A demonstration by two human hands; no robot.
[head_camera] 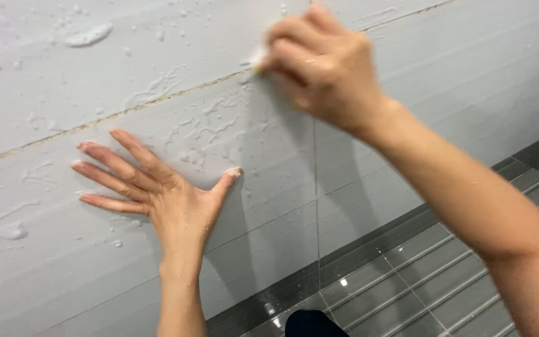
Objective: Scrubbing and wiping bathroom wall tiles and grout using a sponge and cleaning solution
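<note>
Head view of a pale grey tiled wall [407,93] streaked with white soap foam [88,35], seen at a tilt. The left hand [157,190] lies flat against the wall, palm to the tile, with fingers spread wide and straight and the thumb stretched toward the right; it grips nothing. Foam smears sit just beside its fingertips and above its thumb.

The right hand [322,65] is higher up the wall, its arm reaching in from the lower right corner. Its fingers are curled shut around a small white object [257,59], of which only an edge shows at the fingertips; whether it is a sponge or a cloth cannot be told. That edge presses against the wall at a discoloured, yellowish grout line [126,113] that runs across the tiles from the left edge up to the right. The hand is blurred.

Below the wall, a band of dark grey tiles [369,240] borders a glossy grey tiled floor [432,281] that reflects points of light. A dark blue shape [310,324] shows at the bottom edge, between the two arms.
</note>
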